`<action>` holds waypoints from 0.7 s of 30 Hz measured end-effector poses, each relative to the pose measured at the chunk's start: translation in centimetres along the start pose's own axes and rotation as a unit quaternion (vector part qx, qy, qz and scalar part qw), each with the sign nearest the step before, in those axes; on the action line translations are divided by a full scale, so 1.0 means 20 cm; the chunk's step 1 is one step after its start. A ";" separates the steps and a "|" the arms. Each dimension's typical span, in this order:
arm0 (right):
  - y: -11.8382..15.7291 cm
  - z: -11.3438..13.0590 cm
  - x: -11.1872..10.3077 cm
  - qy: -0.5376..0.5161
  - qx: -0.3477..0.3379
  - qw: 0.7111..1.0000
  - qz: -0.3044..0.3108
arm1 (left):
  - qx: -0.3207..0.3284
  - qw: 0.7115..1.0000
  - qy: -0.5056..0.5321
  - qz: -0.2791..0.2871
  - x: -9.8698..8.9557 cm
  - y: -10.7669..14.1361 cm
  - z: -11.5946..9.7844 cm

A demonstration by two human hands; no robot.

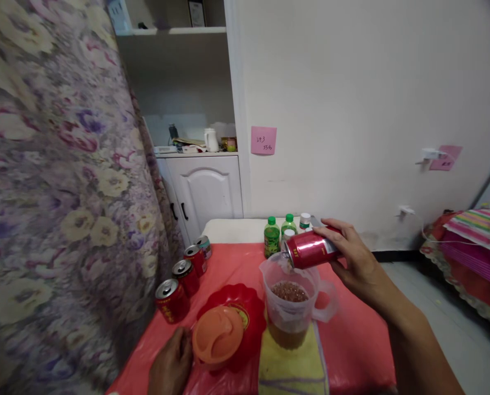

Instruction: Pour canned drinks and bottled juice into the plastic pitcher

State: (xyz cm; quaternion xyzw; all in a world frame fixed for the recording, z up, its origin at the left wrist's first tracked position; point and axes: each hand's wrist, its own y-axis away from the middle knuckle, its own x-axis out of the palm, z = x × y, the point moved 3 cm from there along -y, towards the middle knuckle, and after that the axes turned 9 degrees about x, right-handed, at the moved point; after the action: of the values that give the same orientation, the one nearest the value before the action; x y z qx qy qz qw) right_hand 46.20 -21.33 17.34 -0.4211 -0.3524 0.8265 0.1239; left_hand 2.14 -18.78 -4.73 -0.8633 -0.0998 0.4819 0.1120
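My right hand (347, 252) holds a red can (313, 249) tilted on its side, its opening over the rim of a clear plastic pitcher (292, 318). Brown, foamy liquid (289, 292) is inside the pitcher, which stands on a yellow cloth (292, 367). My left hand (171, 359) rests on the table with fingers curled, beside an orange lidded bowl (217, 336); whether it holds anything is hidden. The bowl overlaps a red scalloped plate (251, 299).
Several cans (173, 300) stand in a row along the table's left side. Green-capped bottles (271, 237) and white-capped bottles (304, 221) stand behind the pitcher. A floral curtain (72, 192) hangs at the left. The table has a red cover (232, 263).
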 end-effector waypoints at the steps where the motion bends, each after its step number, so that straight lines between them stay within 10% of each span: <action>1: 0.00 0.00 0.00 0.002 -0.002 1.000 -0.001 | 0.001 1.000 -0.001 0.000 0.00 0.00 0.00; 21: 0.00 0.01 0.00 0.014 -0.011 1.000 -0.001 | -0.005 1.000 -0.011 0.009 0.02 0.00 0.03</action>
State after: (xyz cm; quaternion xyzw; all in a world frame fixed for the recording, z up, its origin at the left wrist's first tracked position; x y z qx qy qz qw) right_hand 46.15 -21.46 17.36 -0.4336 -0.3598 0.8166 0.1256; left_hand 1.86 -18.70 -5.31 -0.8593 -0.0958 0.4920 0.1018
